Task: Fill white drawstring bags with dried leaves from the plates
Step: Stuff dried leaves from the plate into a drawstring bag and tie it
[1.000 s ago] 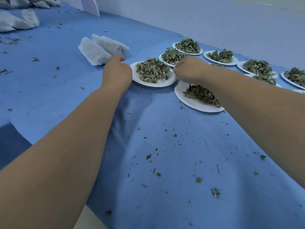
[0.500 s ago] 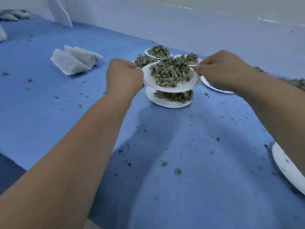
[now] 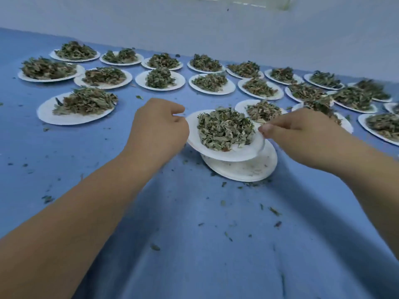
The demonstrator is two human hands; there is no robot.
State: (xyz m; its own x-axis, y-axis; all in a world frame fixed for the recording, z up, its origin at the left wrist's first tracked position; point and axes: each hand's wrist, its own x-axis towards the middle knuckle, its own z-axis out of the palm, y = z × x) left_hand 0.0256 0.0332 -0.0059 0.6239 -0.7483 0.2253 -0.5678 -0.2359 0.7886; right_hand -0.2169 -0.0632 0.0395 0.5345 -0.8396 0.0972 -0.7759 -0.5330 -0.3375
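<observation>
a white plate [image 3: 226, 155] of dried leaves [image 3: 224, 128] sat between the hands, left hand [image 3: 158, 128] and right hand [image 3: 302, 134] each pinching its rim.

Leaf-heaped plates [image 3: 159, 80] crowd the far cloth; near cloth [image 3: 194, 244] lies open.

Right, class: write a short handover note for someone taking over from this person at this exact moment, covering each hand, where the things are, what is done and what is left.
Left hand: pinches the left rim of the held plate.
Right hand: pinches its right rim.
Things: the plate carries a pile of dried leaves and hangs tilted over a stack of empty plates on the blue cloth.
Done: judging by that stack, several plates are already emptied.
Left: this plate and the many full plates behind it. No drawstring bag is in view, so find one first.
</observation>
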